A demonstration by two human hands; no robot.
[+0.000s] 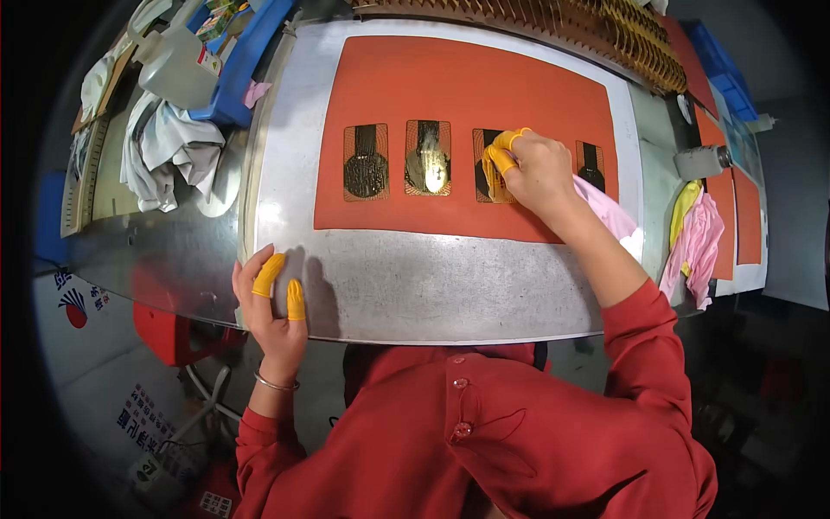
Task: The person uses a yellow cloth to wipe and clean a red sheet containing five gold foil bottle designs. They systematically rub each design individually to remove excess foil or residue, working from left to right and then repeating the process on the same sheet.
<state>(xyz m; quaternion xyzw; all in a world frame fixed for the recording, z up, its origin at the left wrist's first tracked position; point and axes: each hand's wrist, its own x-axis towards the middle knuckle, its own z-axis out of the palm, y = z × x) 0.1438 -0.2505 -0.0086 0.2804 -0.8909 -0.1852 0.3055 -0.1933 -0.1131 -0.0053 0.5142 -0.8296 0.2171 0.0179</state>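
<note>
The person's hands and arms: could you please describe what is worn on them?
The left hand wears two yellow finger cots and, at its wrist, a thin silvery bangle. The right hand also shows yellow finger cots; its wrist has no bangle. Plain red sleeves cover both arms down to the forearms.

Downward fisheye view from head height

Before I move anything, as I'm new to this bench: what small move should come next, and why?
I'd probably bring the left hand in to steady the third dark panel from the left by its visible left edge. The right hand, in yellow finger covers, is working over that panel's right side, while the left is near the table's front edge, apparently holding nothing.
</note>
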